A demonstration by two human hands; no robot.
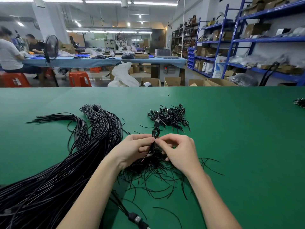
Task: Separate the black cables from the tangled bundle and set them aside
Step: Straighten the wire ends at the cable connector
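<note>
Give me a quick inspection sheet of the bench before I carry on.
Surface: green table, flat.
Job's things: folded cable with a plug end, held up by both hands; long cable bundle to the left; coiled cable pile behind.
Clutter: loose wire ties spread under the hands.
Grippers: left hand and right hand both pinch the folded cable.
Cables: second plug at the near edge.
Surroundings: blue shelving, cardboard boxes, seated workers.
</note>
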